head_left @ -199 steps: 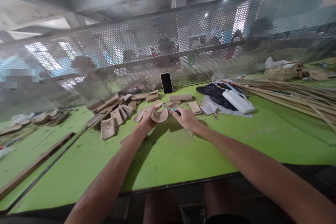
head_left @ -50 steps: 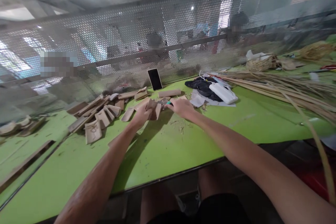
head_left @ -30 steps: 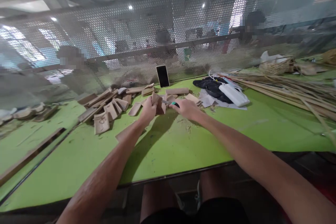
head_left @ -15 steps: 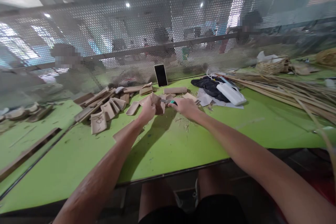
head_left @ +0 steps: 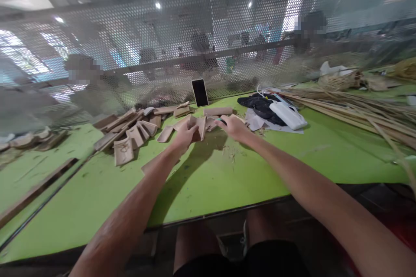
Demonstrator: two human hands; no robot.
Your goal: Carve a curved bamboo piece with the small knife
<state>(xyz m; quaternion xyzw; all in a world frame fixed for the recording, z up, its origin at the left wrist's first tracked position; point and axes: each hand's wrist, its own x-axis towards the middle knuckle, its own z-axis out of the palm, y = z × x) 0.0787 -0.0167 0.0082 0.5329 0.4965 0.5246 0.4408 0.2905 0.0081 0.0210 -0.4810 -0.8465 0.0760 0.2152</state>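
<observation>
Head view showed both hands raised over the green worktop (head_left: 208,190), closer to its far edge than to its near edge. The left hand (head_left: 186,135) grasped a curved wooden piece (head_left: 201,128), which jutted past the fingers toward the right hand (head_left: 236,128). That hand was closed around a green-handled tool (head_left: 220,120); its working end could not be made out, nor whether it touched the piece. Pale shavings (head_left: 232,154) lay on the worktop on the near-edge side of the right hand, so the step in hand seemed to be trimming or shaping the piece. A further stroke would call for a steady left grip, a controlled tool angle and fingers clear of its path. A pile of similar pieces (head_left: 137,134) lay left of the hands, a dark-screened device (head_left: 199,93) stood tilted at the far edge, and long strips (head_left: 344,109) spread toward the right edge.
</observation>
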